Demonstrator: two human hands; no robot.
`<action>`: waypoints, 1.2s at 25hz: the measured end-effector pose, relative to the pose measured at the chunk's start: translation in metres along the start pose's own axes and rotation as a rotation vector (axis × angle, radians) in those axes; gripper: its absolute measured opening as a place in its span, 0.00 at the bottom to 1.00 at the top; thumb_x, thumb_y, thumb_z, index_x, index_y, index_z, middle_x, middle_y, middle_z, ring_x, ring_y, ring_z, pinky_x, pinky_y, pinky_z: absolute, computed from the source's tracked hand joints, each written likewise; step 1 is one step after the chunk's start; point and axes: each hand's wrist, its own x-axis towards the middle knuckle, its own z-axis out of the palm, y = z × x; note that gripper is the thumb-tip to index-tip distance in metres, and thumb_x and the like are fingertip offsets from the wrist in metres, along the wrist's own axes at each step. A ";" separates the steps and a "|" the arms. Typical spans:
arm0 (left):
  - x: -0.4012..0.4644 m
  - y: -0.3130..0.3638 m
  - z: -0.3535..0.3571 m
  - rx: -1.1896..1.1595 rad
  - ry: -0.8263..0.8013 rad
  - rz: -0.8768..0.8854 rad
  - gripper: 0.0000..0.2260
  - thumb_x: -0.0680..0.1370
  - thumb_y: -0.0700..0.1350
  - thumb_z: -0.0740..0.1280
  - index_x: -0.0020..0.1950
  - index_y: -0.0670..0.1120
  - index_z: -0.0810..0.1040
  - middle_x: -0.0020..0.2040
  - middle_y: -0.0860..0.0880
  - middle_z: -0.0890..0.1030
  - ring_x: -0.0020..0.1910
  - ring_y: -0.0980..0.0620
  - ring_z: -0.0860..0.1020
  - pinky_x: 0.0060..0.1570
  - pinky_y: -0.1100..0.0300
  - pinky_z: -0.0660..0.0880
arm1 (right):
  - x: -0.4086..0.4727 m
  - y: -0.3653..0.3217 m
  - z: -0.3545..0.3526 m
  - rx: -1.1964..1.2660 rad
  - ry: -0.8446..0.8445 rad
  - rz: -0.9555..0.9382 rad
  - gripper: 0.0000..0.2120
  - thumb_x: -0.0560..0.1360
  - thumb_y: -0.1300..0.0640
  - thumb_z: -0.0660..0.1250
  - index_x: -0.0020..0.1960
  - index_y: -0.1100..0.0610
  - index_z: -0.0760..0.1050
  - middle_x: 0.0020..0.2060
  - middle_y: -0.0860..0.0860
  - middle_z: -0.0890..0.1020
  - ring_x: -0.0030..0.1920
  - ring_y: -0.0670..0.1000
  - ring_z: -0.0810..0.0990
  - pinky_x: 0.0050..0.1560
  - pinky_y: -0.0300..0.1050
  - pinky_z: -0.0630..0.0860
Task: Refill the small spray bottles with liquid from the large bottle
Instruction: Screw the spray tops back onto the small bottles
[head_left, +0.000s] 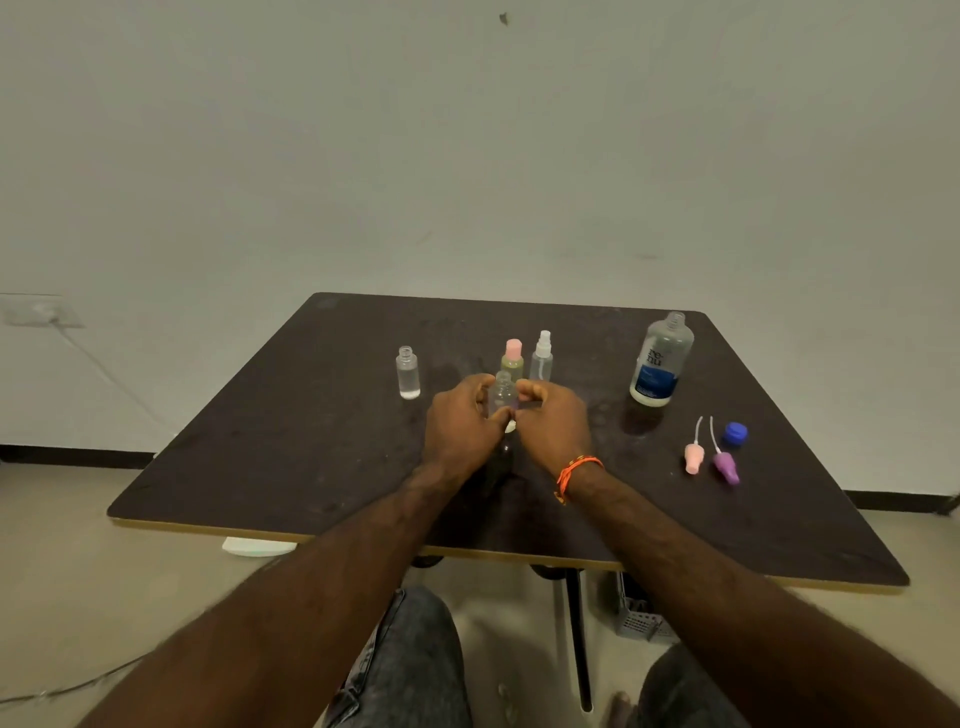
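On a dark table (311, 467), an uncapped small bottle (408, 373) stands left; left hand (460, 426) and right hand (553, 423) together clasp 1 open spray bottle (503, 396). The large bottle (661, 361) stands uncapped at right: any knock could spill it.

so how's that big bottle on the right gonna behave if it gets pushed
The large bottle stands tall on a narrow base, so a high push would probably tip it. Its neck is open, the blue cap lying apart, so it could spill. It looks partly full, likely moderately heavy.
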 end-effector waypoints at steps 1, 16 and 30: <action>-0.008 0.001 0.002 -0.007 -0.006 0.019 0.24 0.73 0.48 0.81 0.67 0.44 0.81 0.54 0.47 0.87 0.49 0.52 0.84 0.53 0.55 0.83 | -0.007 0.004 -0.006 0.008 0.001 0.001 0.15 0.74 0.63 0.69 0.60 0.56 0.83 0.54 0.51 0.86 0.56 0.50 0.83 0.61 0.46 0.78; -0.033 -0.011 0.027 0.027 -0.146 0.123 0.19 0.72 0.60 0.71 0.59 0.53 0.85 0.51 0.57 0.87 0.50 0.55 0.82 0.58 0.48 0.78 | -0.032 0.053 -0.041 -0.118 -0.057 -0.079 0.22 0.74 0.67 0.65 0.66 0.56 0.78 0.58 0.51 0.82 0.57 0.47 0.80 0.62 0.45 0.77; -0.029 -0.022 0.032 0.098 -0.166 0.125 0.22 0.72 0.63 0.68 0.60 0.53 0.85 0.51 0.55 0.87 0.53 0.49 0.80 0.57 0.44 0.79 | 0.023 0.102 -0.165 -1.493 -0.380 -0.175 0.13 0.79 0.53 0.67 0.63 0.51 0.77 0.60 0.53 0.81 0.64 0.57 0.72 0.61 0.56 0.70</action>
